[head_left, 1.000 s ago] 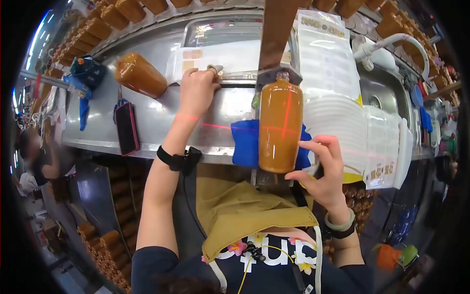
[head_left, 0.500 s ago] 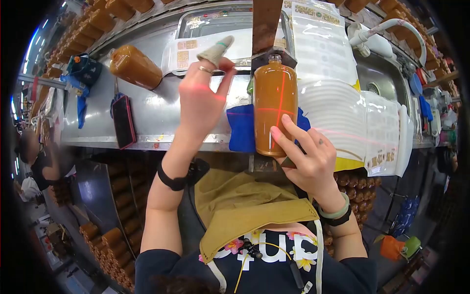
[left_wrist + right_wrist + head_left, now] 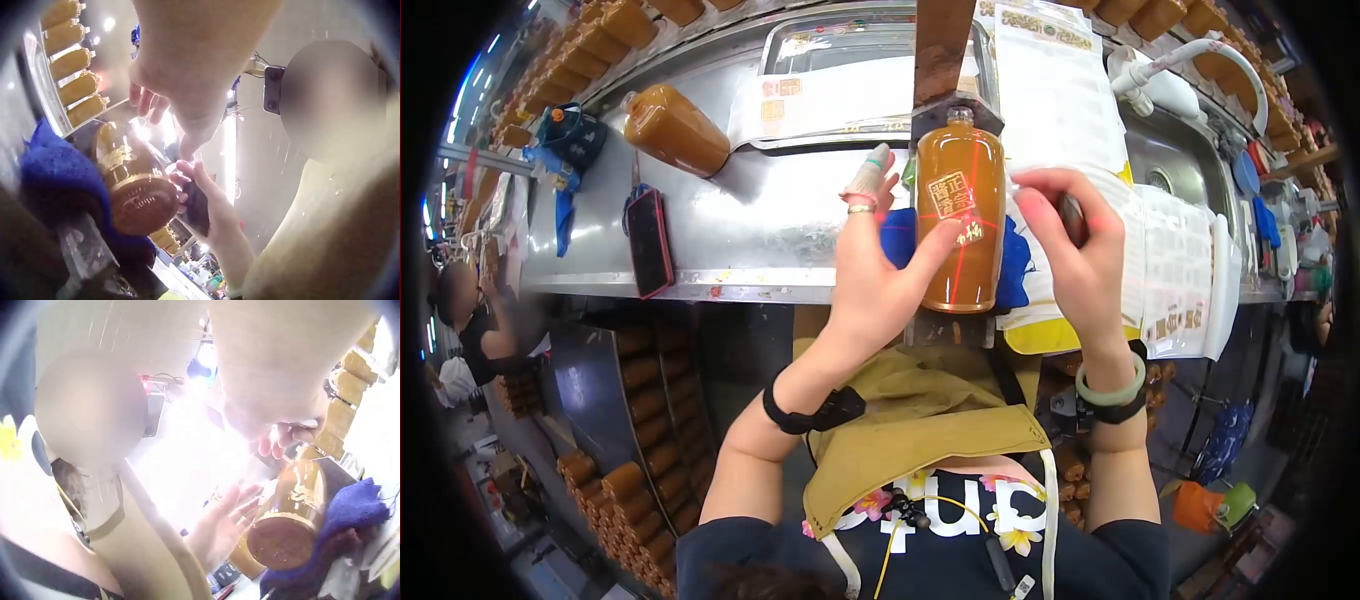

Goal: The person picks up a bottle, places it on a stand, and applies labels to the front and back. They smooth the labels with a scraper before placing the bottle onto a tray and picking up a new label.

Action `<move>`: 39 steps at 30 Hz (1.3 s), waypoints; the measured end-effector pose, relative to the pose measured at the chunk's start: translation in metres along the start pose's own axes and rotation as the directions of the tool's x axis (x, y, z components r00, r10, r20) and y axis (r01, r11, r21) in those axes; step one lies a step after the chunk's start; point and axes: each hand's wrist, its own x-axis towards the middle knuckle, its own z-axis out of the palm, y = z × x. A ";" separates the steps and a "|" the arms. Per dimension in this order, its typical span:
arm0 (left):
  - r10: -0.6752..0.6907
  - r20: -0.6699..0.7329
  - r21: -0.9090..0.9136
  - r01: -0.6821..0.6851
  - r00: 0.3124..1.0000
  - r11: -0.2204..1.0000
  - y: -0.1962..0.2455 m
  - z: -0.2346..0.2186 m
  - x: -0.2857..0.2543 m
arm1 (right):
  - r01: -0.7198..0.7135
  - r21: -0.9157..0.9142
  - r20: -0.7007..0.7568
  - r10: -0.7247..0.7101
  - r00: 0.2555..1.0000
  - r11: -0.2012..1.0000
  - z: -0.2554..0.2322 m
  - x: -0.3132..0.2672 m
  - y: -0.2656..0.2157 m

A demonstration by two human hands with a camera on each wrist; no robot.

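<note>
A glossy amber-brown bottle [image 3: 960, 270] lies on a blue cloth [image 3: 1012, 262], its neck pointing away from the body toward a metal bracket. On its upper face sit a gold square decal [image 3: 950, 195] with characters and a smaller gold decal [image 3: 969, 233]. My left hand [image 3: 875, 275] is at the bottle's left side, fingers extended, thumb tip on the glass by the small decal. A pale cover [image 3: 868, 177] sleeves one left finger. Right of the bottle, my right hand [image 3: 1085, 245] holds a dark flat piece [image 3: 1072, 218] against its palm.
Decal sheets [image 3: 830, 105] lie in a metal tray behind. More white sheets [image 3: 1065, 110] are at the right, beside a sink [image 3: 1175, 165] with a white faucet [image 3: 1200, 60]. A second brown bottle [image 3: 675, 130] and a phone [image 3: 648, 243] lie on the left.
My left hand has come from the sheets to the bottle, and gold decals now show on the glass. The right hand touched the bottle's front, then moved off to its right.
</note>
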 end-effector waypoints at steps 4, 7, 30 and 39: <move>-0.284 0.303 -0.276 0.369 0.910 0.887 0.006 0.008 0.009 | 0.024 -0.191 -0.014 -0.027 1.000 0.981 0.020 0.035 0.010; -0.243 0.291 -0.314 0.332 0.925 0.889 0.008 0.009 0.008 | -0.001 -0.295 0.019 0.007 1.000 0.955 0.024 0.038 0.022; -0.272 0.318 -0.233 0.353 0.908 0.906 0.016 0.009 0.007 | -0.186 0.058 0.080 0.181 0.980 0.981 0.028 0.038 0.011; -0.233 0.251 -0.300 0.304 0.940 0.904 0.016 0.012 0.006 | -0.181 0.075 0.083 0.175 0.981 0.981 0.027 0.039 0.014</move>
